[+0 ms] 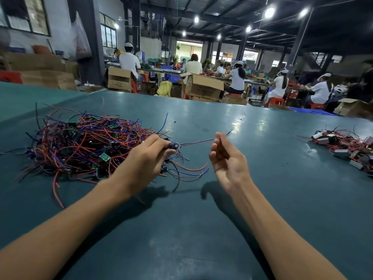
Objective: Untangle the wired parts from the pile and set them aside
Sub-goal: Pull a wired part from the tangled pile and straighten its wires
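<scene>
Pinching part (174, 145) in left hand (147, 158) beside pile (80, 142); touching its wire (197, 141) with right hand (228, 160), fingers loosely curled, grip unclear.

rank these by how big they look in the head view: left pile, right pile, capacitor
1. left pile
2. right pile (cut off at the frame edge)
3. capacitor in the left hand, its wire in the right hand

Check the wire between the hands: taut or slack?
Taut: the wire runs straight from the part in the left hand to the pinching right hand.
</scene>
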